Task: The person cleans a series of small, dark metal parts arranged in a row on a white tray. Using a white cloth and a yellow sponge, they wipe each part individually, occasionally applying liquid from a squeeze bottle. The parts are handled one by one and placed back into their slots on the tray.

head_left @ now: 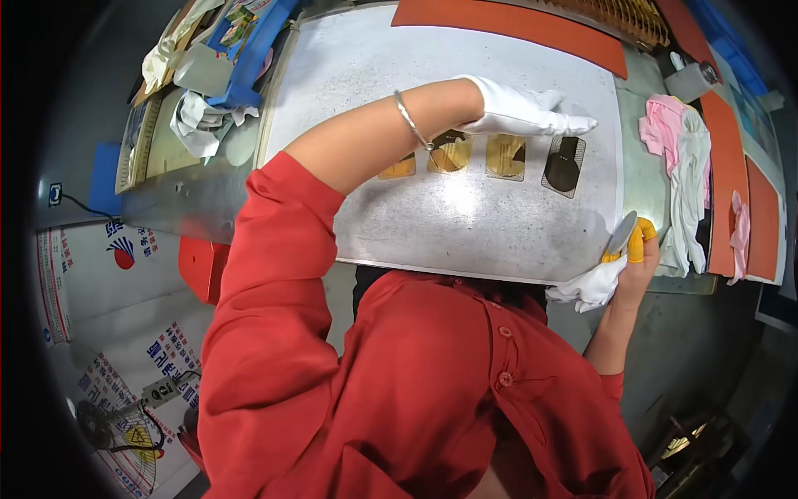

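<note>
My left hand, in a white glove, reaches across the white board with its fingers stretched out flat to the right. Just below it lie several thin plates in a row: a gold plate, another gold one with a mesh edge, and a dark plate at the right end. My forearm partly covers the leftmost gold plate. At the board's lower right corner my right hand, with yellow finger covers, closes on a bunched white cloth. A flat grey piece sticks up beside its fingers; its kind is unclear.
White and pink cloths hang over the table's right side, by orange boards. An orange strip edges the board's far side. A blue rack and crumpled white cloth are at far left, a red stool below.
</note>
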Motion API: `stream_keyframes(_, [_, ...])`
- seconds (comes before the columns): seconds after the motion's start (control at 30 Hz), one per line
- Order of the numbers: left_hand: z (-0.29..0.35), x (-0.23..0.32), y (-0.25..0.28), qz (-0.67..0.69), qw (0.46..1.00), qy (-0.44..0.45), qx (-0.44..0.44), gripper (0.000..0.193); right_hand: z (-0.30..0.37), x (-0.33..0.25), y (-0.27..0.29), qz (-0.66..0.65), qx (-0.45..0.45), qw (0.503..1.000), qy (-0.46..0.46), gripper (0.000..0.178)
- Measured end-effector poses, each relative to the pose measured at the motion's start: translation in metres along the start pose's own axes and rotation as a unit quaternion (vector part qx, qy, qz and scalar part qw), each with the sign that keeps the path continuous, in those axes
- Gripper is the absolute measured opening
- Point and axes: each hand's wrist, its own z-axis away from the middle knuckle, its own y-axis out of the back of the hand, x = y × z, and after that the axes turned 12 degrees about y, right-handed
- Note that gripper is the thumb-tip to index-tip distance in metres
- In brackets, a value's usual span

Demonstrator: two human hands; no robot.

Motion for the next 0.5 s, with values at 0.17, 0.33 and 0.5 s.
stream_keyframes(0.17, [-0.008, 0.009, -0.014, -0.035, 0.999, -0.024, 0.033, 0.108, -0.002, 0.001, -0.002, 0.028, -0.017, 0.999, 0.033, 0.02])
stream_keyframes(0.33, [-0.017, 0.022, -0.018, -0.052, 0.997, -0.01, 0.047, 0.109, 0.001, -0.006, -0.002, -0.014, -0.008, 1.0, -0.019, 0.015])
stream_keyframes(0.5, [-0.068, 0.035, -0.023, -0.09, 0.995, -0.024, 0.036, 0.108, 0.0, 0.001, 0.0, -0.019, -0.014, 1.0, -0.004, 0.018])
